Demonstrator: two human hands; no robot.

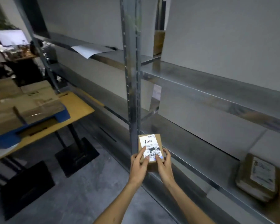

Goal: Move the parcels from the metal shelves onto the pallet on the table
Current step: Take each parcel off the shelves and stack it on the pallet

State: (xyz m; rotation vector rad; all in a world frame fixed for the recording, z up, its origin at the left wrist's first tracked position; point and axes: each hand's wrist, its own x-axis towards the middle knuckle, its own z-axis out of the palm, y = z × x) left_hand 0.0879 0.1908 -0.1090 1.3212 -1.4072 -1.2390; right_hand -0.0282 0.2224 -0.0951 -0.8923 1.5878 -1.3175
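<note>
**A:** What is being held?

**B:** A small brown cardboard parcel (150,143) with a white label carrying a barcode and handwriting. The left grip (139,165) clasps its near left edge, fingers on the label. The right grip (164,165) clasps its near right corner.

**A:** What is unclear?

**B:** To the right of the grips, a second parcel (257,175) lies on the metal shelves (200,78), its print blurred. Far to the left, boxes (39,101) on the blue pallet (61,114) on the worktop (81,107) are cut off.

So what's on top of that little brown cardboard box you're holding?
A white paper label with a barcode and scribbled writing. The left hand and right hand cover its lower corners.
</note>
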